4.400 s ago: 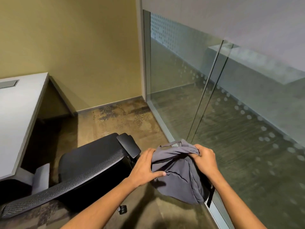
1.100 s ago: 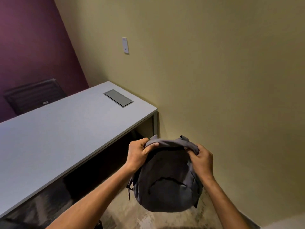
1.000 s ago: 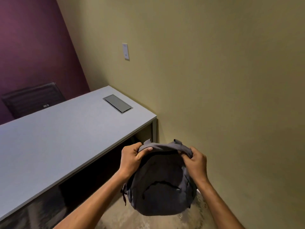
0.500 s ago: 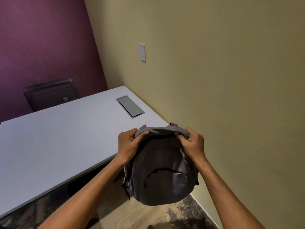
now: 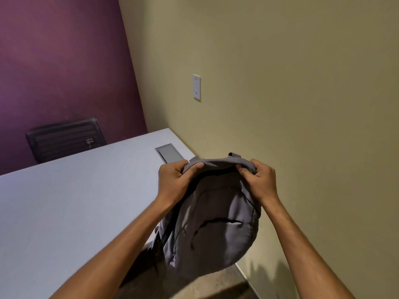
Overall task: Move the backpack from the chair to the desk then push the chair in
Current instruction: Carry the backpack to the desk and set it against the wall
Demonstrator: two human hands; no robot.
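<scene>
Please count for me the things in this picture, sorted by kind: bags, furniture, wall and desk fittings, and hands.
Bags: 1, grey backpack
Furniture: 2, desk, dark chair
Fittings: 2, wall plate, desk cable hatch
Hands: 2, left hand, right hand
Total: 7

One backpack (image 5: 211,229), one desk (image 5: 75,201), one chair (image 5: 64,138), two hands (image 5: 174,182)

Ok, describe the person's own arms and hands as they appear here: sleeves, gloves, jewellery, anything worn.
Both forearms are bare from the bottom edge of the picture up to the wrists; no sleeve or cuff shows. The left hand and right hand wear no gloves. No watch, band or bracelet shows at either wrist, and no ring shows on the visible fingers. No markings or cables appear.
</scene>
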